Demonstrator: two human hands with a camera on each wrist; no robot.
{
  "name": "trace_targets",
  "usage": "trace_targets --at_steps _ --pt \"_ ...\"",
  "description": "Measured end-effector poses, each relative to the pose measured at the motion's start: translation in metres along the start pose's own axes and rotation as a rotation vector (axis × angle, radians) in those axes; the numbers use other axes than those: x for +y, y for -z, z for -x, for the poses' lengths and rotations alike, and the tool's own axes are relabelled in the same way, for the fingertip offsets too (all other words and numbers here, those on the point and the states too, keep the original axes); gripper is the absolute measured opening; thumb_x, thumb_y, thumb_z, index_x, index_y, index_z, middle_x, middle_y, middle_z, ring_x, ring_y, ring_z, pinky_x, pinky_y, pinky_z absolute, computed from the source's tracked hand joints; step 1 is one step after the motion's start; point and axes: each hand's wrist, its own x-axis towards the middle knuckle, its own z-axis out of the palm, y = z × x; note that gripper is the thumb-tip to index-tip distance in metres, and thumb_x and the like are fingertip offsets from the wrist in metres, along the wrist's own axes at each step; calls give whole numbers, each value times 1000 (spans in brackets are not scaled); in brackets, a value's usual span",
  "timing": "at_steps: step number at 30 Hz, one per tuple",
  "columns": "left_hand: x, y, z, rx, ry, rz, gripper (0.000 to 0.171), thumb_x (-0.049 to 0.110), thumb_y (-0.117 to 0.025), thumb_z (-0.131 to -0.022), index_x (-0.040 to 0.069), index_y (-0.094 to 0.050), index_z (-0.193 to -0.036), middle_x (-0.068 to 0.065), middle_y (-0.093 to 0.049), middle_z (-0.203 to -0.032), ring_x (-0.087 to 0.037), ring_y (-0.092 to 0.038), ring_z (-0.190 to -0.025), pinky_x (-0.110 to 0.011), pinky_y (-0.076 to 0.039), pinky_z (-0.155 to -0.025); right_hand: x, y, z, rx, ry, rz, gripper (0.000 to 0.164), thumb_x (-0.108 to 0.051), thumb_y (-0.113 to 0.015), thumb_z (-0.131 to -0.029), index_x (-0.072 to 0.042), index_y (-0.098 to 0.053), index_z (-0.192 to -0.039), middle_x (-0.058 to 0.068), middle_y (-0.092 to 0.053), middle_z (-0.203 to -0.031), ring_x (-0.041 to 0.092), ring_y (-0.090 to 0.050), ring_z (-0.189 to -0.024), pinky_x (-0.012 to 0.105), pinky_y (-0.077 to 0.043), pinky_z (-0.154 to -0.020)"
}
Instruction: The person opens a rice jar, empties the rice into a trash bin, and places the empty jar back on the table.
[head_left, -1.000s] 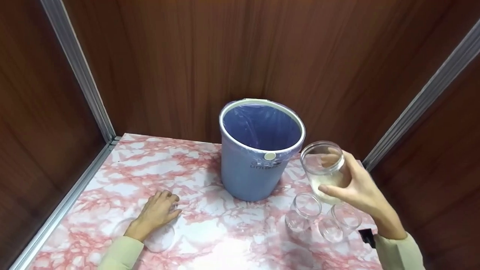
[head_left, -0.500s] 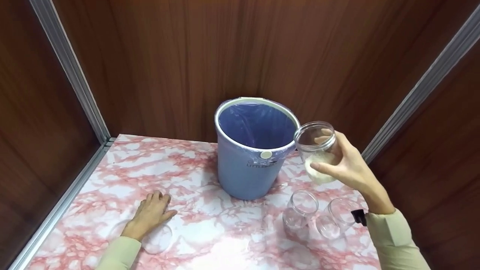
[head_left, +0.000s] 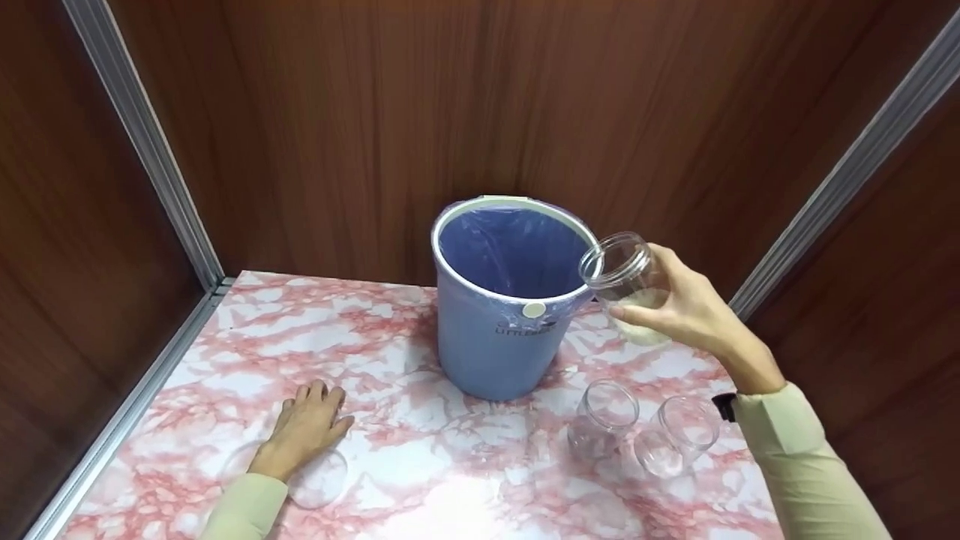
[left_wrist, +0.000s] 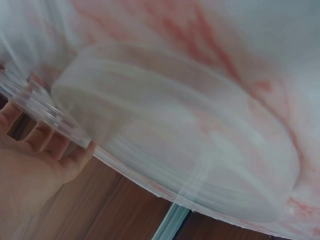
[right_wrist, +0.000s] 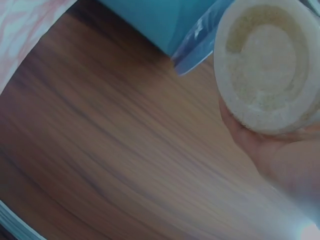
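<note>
My right hand (head_left: 694, 311) grips a clear jar (head_left: 616, 270) around its side, thumb toward me. Its open mouth tilts left over the right rim of a blue bin (head_left: 487, 360) lined with a plastic bag (head_left: 517, 251). Pale grains or powder lie in the jar's lower part; the right wrist view shows them through its base (right_wrist: 270, 65). My left hand (head_left: 304, 431) rests on the table with fingers loosely bent, touching a clear rim (left_wrist: 55, 117) in the left wrist view. Near that wrist lies a clear round lid (head_left: 319, 480); another faint clear round outline is partly hidden.
Two clear jars (head_left: 602, 420) (head_left: 679, 435) stand on the table, right of the bin and below my right arm. Brown wood-grain panels (head_left: 375, 135) and metal corner posts (head_left: 150, 135) enclose the pink-and-white marbled table (head_left: 300, 322).
My right hand has raised the jar and moved it left to the bin's rim, then tipped it further toward the opening. The left hand has stayed nearly in place.
</note>
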Motion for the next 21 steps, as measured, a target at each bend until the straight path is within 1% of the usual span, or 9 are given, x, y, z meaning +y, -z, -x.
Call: trace_targets --at_steps 3,7,9,12,14,16,18,21 --pt "-1 0 1 4 -8 -8 35 43 -65 -82 16 -56 -102 -8 -46 -100 -32 -44 -97 -43 -35 -66 2 3 -6 -23 -7 27 85 -48 -81 -63 -27 -38 -134 3 -62 -111 20 -64 -96 47 -44 -88" --pt "-2 -1 1 -15 -9 -7 38 46 -64 -83 17 -55 -106 -7 -45 -102 -31 -43 -98 -42 -34 -67 3 7 -13 -37 -20 76 89 -50 -80 -62 -24 -37 -135 9 -63 -110 23 -63 -98 51 -45 -87" --pt "-1 -2 2 -18 -6 -4 38 47 -63 -83 17 -55 -106 -7 -45 -102 -30 -43 -98 -42 -34 -68 2 9 -16 -51 -18 81 90 -50 -80 -62 -22 -36 -135 8 -62 -111 23 -63 -99 51 -46 -87" --pt "0 -2 2 -6 -11 -7 39 47 -64 -82 17 -55 -105 -7 -46 -101 -30 -44 -97 -44 -37 -68 0 10 -21 -67 7 101 89 -50 -81 -62 -21 -38 -134 6 -62 -111 23 -62 -99 50 -46 -86" --pt "0 -2 2 1 -16 -14 40 47 -64 -82 16 -55 -105 -8 -46 -101 -31 -44 -97 -45 -38 -68 -3 10 -25 -72 27 126 86 -50 -81 -62 -21 -40 -132 4 -61 -109 23 -62 -99 49 -47 -86" --pt "0 -2 3 1 -15 -20 40 47 -65 -81 16 -55 -105 -7 -46 -100 -31 -44 -97 -45 -38 -68 -5 9 -28 -77 45 154 86 -50 -81 -62 -19 -41 -131 5 -61 -110 23 -60 -101 49 -46 -86" --pt "-1 -2 3 -7 -9 -25 39 46 -64 -81 16 -55 -105 -7 -46 -100 -31 -44 -97 -44 -38 -67 -7 8 -31 -86 62 179 86 -49 -81 -62 -17 -41 -131 7 -60 -111 26 -59 -103 49 -45 -86" --pt "0 1 3 -41 12 -16 36 46 -64 -82 17 -54 -101 -6 -45 -100 -30 -43 -97 -44 -37 -67 -9 6 -36 -99 91 201 87 -50 -81 -62 -14 -41 -130 7 -59 -112 27 -58 -104 49 -45 -86"
